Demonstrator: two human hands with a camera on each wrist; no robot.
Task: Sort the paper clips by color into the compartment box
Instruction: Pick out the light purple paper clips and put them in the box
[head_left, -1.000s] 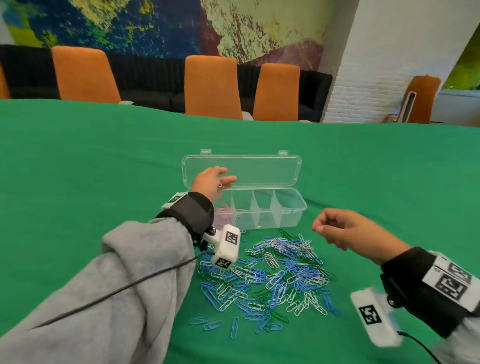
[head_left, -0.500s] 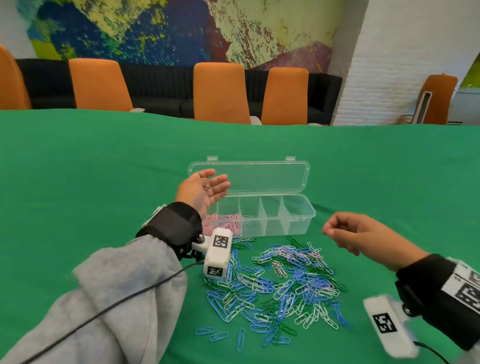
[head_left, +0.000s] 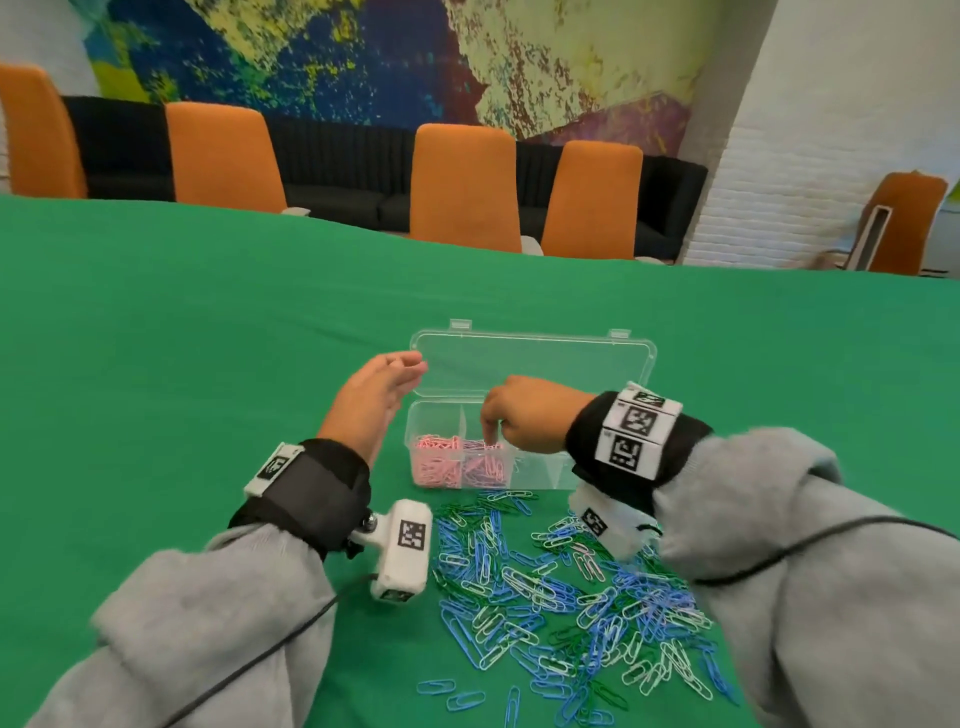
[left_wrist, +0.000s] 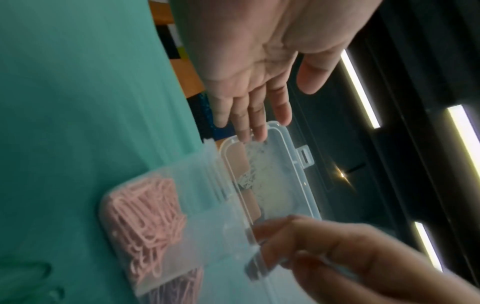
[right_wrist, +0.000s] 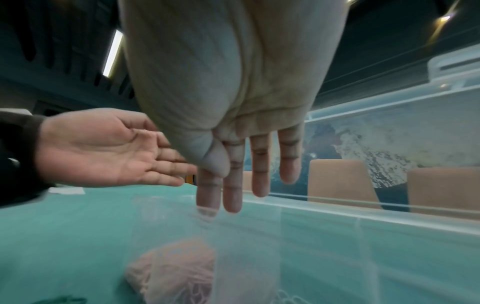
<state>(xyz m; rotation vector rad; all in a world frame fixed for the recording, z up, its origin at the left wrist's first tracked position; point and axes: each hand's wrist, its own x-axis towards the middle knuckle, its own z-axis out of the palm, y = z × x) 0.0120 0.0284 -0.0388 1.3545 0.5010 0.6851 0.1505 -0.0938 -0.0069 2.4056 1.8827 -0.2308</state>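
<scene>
Hands both slack – right hand fingers hanging over compartment box, left hand beside it.

Compartment box: clear plastic, glossy, smooth; lid the same. Paper clips: slick coloured coating, slight sheen. Tabletop: green cloth, matt. Sleeves: grey soft knit. Chairs at 12 o'clock: orange matt fabric.
</scene>
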